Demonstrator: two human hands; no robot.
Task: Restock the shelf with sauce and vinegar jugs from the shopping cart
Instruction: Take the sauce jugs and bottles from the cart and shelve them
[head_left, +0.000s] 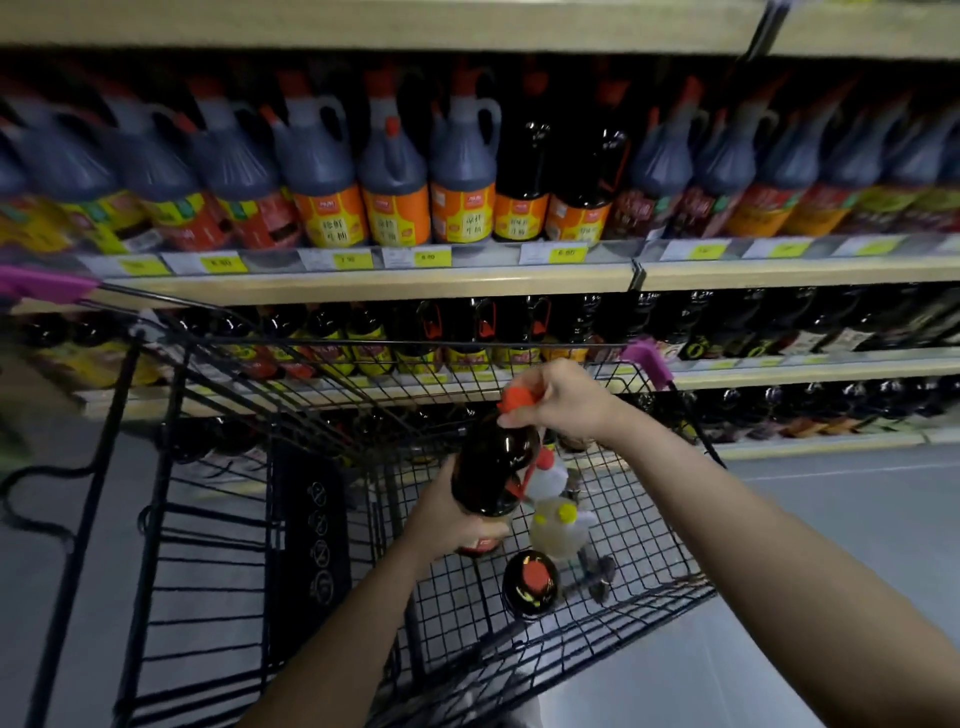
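A dark sauce jug (491, 470) with a red cap is held tilted above the black wire shopping cart (649, 587). My right hand (563, 397) grips its neck just below the cap. My left hand (447, 512) holds its base from underneath. In the cart below lie a pale vinegar jug (556, 535) with a yellow cap, a white jug (548, 475) with a red cap, and another dark jug (530, 584) standing upright. The shelf (363, 278) in front carries a row of dark jugs with orange labels.
Lower shelves (779, 371) behind the cart hold rows of dark bottles. The cart's purple handle (41, 286) is at the far left, and a purple corner piece (647, 358) is at its far rim. Grey floor lies to the right.
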